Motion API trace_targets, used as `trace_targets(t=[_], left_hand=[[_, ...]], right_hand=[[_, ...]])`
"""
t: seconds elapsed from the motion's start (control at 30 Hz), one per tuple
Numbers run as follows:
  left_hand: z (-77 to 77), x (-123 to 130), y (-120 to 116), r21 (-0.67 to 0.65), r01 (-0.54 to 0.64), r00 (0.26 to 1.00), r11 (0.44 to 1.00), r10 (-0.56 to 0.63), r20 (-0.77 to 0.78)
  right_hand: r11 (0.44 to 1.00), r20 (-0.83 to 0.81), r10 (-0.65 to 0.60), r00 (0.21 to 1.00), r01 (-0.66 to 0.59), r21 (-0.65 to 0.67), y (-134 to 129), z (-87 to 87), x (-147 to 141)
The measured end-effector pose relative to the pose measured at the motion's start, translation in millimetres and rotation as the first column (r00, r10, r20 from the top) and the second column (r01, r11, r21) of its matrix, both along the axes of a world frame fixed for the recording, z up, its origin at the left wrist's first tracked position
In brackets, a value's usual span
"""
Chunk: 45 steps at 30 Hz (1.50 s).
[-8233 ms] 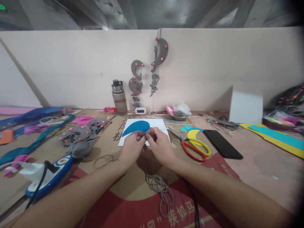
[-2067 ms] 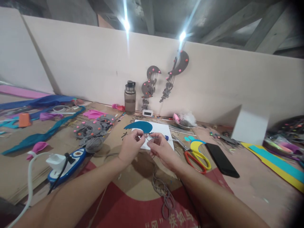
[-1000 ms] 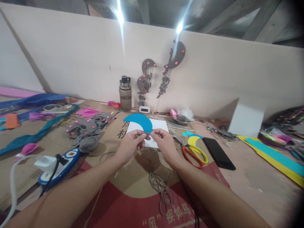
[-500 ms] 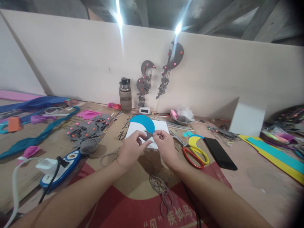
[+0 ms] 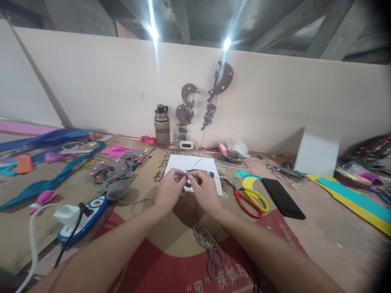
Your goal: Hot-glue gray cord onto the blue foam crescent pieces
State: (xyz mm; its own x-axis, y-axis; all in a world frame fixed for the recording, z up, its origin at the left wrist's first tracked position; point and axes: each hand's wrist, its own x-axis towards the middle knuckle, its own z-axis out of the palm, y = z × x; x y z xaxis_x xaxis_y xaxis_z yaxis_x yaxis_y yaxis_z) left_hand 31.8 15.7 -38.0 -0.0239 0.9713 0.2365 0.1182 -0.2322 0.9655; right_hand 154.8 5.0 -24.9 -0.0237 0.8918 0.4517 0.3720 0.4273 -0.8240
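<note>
Grey scrap (image 5: 187,173) between the hands (image 5: 170,189) (image 5: 204,191), both pinched together on it, white board (image 5: 177,161) behind.

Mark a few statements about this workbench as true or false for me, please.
1. The left hand and right hand are close together: true.
2. The phone lies left of the scissors: false, the phone lies right of the scissors.
3. The bottle stands upright: true.
4. Both scissor handles are green: false, one is red, the other yellow.
5. The grey yarn ball lies near the power strip: true.
</note>
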Motion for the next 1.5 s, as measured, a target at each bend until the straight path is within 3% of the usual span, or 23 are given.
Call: trace_targets(t=[0.23,0.47,0.7,0.9,1.1,1.2,1.3,1.5], left_hand=[[8.8,-3.6,-0.6,-0.078,0.053,0.98,0.996,-0.037,0.193],[9.8,-7.3,3.0,-0.159,0.207,0.87,0.965,-0.107,0.482],[12.3,-7.8,2.3,-0.174,0.316,0.789,0.933,-0.157,0.594],[9.9,-11.5,4.1,-0.171,0.269,0.826,0.948,-0.136,0.547],[-4.5,-23.8,24.1,-0.19,0.17,0.827,0.967,-0.035,0.561],[-12.1,-29.3,32.9,-0.184,0.124,0.809,0.975,0.008,0.587],[-16.1,-32.6,37.3,-0.171,0.126,0.797,0.977,0.003,0.604],[-15.8,-34.7,38.6,-0.152,0.124,0.775,0.981,0.0,0.632]], right_hand=[[1.0,-0.016,0.026,1.0,-0.026,0.005,-4.3,-1.5,0.7],[1.0,-0.003,0.002,1.0,-0.002,-0.005,-0.4,-2.1,5.1],[0.999,0.055,0.034,0.998,-0.034,-0.009,1.4,-9.2,6.6],[0.998,0.185,0.054,0.981,-0.06,0.025,4.4,-4.4,17.5],[0.994,0.236,-0.1,0.967,0.084,0.075,22.9,0.2,38.3],[0.977,0.418,-0.212,0.883,0.203,0.065,30.9,-2.9,46.9],[0.952,0.629,-0.267,0.73,0.301,0.055,35.0,-11.6,50.4],[0.932,0.778,-0.29,0.557,0.348,0.099,32.0,-17.5,47.7]])
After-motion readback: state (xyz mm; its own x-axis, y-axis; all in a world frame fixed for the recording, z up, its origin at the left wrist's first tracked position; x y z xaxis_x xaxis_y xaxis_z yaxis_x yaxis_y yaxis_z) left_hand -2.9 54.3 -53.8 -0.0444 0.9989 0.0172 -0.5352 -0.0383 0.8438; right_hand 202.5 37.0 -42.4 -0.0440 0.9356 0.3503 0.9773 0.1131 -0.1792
